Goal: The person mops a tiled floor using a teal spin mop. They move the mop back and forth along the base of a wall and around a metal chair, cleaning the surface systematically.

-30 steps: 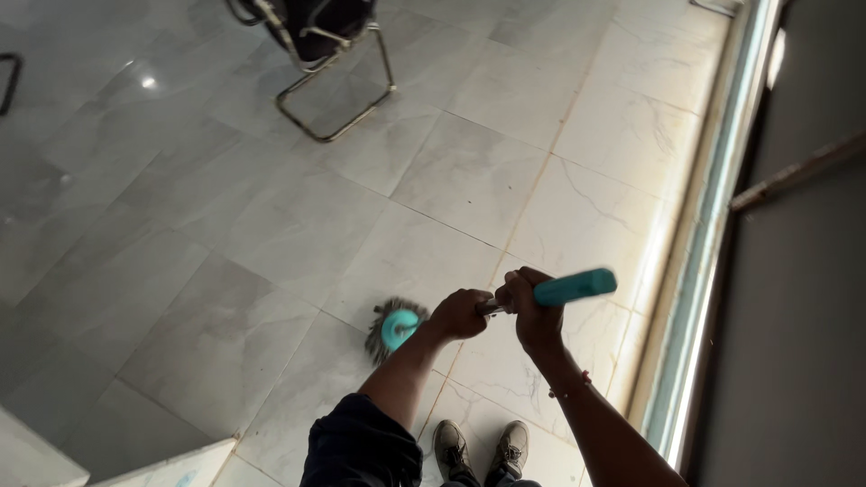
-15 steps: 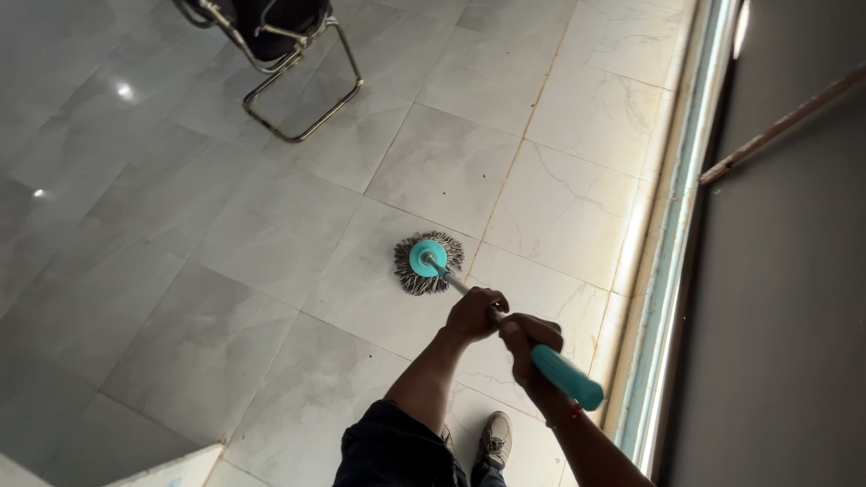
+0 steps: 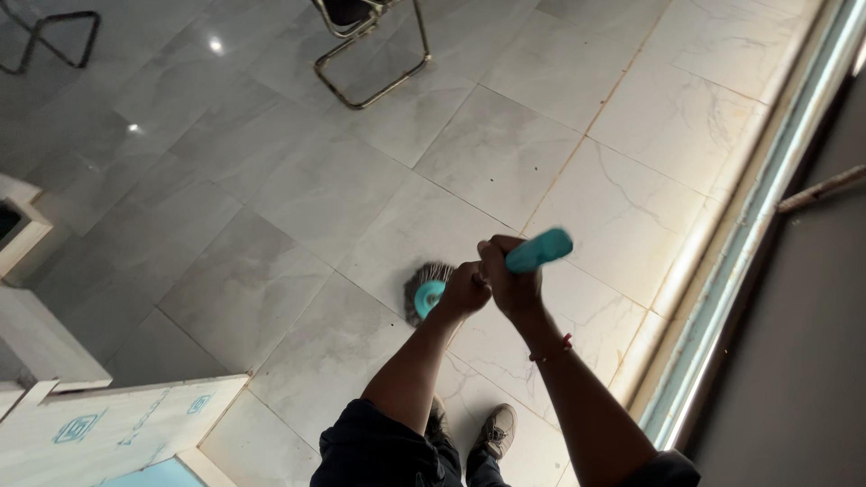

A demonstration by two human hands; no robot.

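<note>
I hold a mop with a teal grip (image 3: 538,250) in both hands. My right hand (image 3: 511,281) is closed around the upper handle just below the teal grip. My left hand (image 3: 465,290) grips the shaft lower down, right beside it. The round mop head (image 3: 424,292), teal in the middle with grey strands around, rests on the pale marble floor tiles (image 3: 307,198) just left of my left hand and is partly hidden by it. My shoes (image 3: 494,430) show below, at the bottom of the view.
A metal-framed chair (image 3: 370,54) stands at the top centre, and another dark frame (image 3: 54,41) at the top left. White boards and a box (image 3: 99,419) lie at the lower left. A sliding door track (image 3: 740,243) runs along the right edge.
The mop head has been drawn back toward me and slightly left. The teal grip swung up from low right to above my hands. The view shifted, showing the boards at left.
</note>
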